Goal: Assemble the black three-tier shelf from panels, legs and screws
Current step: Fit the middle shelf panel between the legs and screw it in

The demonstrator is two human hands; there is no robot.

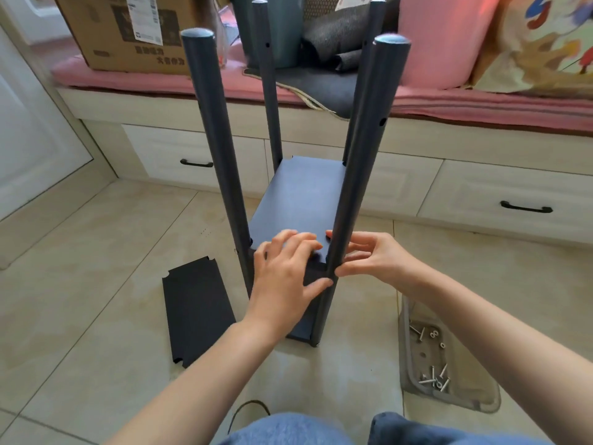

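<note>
My left hand (285, 268) lies flat on the panel (301, 200) to steady it — my right hand (369, 256) pinches the near leg (359, 175), lining up its screw hole.

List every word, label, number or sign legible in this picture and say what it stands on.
No text can be read for certain.
Cardboard box, white shipping label: print and barcode too small and blurred.
Cardboard box, dark printed characters near its lower edge: upside down, blurred, not legible.
White tag at the top, above the grey fabric: too small to read.
Shelf legs, panels and screws: no markings visible.
</note>
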